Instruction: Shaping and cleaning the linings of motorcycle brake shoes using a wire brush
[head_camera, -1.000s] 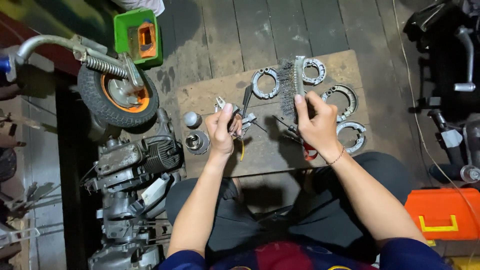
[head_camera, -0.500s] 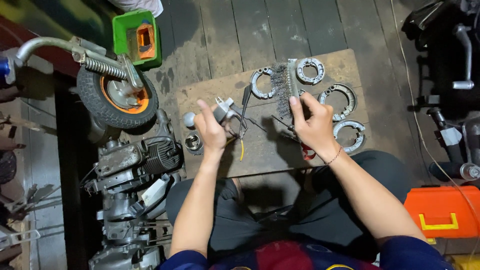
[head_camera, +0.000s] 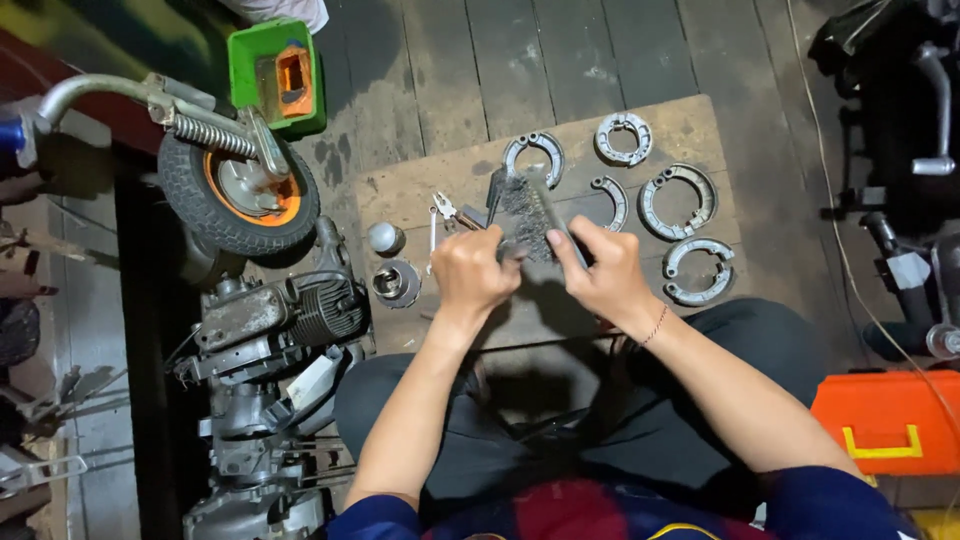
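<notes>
My right hand (head_camera: 605, 275) grips a wire brush (head_camera: 528, 215) and holds it just above a brown board (head_camera: 400, 190) on the floor. My left hand (head_camera: 472, 272) is closed on a small metal part, mostly hidden by the fingers, and presses against the brush's lower left bristles. Both hands meet in the middle of the board. Several curved grey brake shoes lie around them, among them one (head_camera: 535, 155) behind the brush and one (head_camera: 698, 270) right of my right hand. A pair of pliers (head_camera: 445, 210) lies just beyond my left hand.
A round metal cap (head_camera: 385, 238) and a cylinder part (head_camera: 397, 283) sit at the board's left edge. An engine block (head_camera: 280, 320) and a small wheel (head_camera: 240, 195) stand to the left. A green box (head_camera: 275, 75) is at the back left, an orange toolbox (head_camera: 885, 420) at the right.
My right hand lifted the wire brush off the board and brought it toward me. My left hand moved right from the small parts and closed against the brush.
</notes>
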